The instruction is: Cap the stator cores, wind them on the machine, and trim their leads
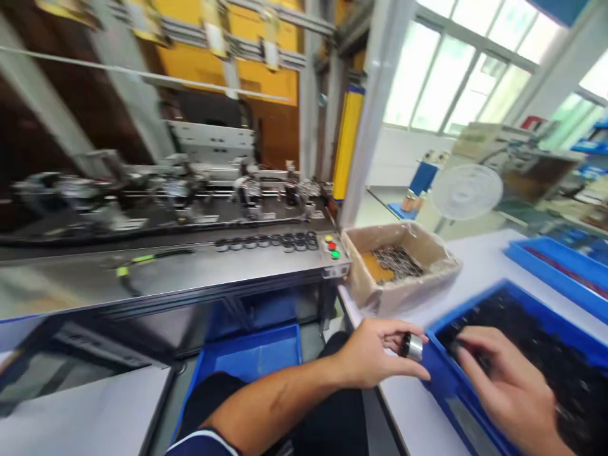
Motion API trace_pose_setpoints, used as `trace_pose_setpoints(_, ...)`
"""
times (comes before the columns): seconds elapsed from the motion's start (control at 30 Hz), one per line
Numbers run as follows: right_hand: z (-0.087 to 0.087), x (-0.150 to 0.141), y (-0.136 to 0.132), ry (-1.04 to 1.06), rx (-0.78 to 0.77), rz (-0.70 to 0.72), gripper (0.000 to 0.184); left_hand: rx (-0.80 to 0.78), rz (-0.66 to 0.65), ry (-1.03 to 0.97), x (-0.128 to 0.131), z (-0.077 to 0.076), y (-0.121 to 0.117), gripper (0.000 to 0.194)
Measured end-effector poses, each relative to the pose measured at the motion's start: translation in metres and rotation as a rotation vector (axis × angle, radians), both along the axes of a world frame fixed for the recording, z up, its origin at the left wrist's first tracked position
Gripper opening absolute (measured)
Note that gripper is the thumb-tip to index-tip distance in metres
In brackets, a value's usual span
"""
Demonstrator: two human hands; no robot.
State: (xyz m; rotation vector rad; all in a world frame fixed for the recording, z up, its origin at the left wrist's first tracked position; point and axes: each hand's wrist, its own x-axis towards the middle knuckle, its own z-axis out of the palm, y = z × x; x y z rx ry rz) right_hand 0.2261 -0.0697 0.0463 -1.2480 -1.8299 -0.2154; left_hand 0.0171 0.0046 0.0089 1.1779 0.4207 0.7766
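Silver-black cylinder (415, 347) sits gripped in the left hand (368, 358); right hand (510, 386) pinches a dark piece (457, 347), apparently mid-pick; next calls for clean lifting.

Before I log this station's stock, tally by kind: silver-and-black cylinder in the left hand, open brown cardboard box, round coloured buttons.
Cylinder in left hand: 1
Cardboard box: 1
Buttons (yellow one, red one, green one): 3
Total: 5
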Motion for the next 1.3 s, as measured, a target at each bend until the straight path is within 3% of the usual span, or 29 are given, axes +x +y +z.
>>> trace_pose_setpoints(0.1, -0.013, -0.003, -0.011, 0.031, -0.067, 0.133, 0.019, -0.055, -0.083, -0.049, 0.015, 0.000, -0.003, 0.066)
trace_pose_setpoints(0.2, -0.014, -0.010, -0.014, 0.067, -0.094, 0.204, 0.024, -0.069, -0.133, -0.056, 0.022, -0.001, -0.010, 0.061)
trace_pose_setpoints(0.5, -0.015, -0.012, -0.016, 0.042, -0.129, 0.292, 0.039, 0.050, -0.077, -0.042, 0.020, -0.002, -0.010, 0.056)
trace_pose_setpoints(0.7, -0.014, -0.016, -0.014, -0.144, 0.000, 0.256, 0.034, 0.017, -0.093, -0.054, 0.011, -0.001, -0.009, 0.054)
trace_pose_setpoints(0.97, -0.018, -0.013, -0.012, -0.196, 0.015, 0.237, 0.035, -0.074, -0.138, -0.024, 0.008, -0.004, -0.009, 0.059)
trace_pose_setpoints(1.17, -0.012, -0.013, -0.011, -0.223, 0.013, 0.238, 0.038, -0.235, -0.176, 0.022, 0.007, 0.002, -0.007, 0.071)
trace_pose_setpoints(1.3, -0.018, -0.010, -0.013, -0.278, 0.014, 0.210, 0.040, -0.292, -0.187, 0.028, 0.008, 0.003, -0.006, 0.074)
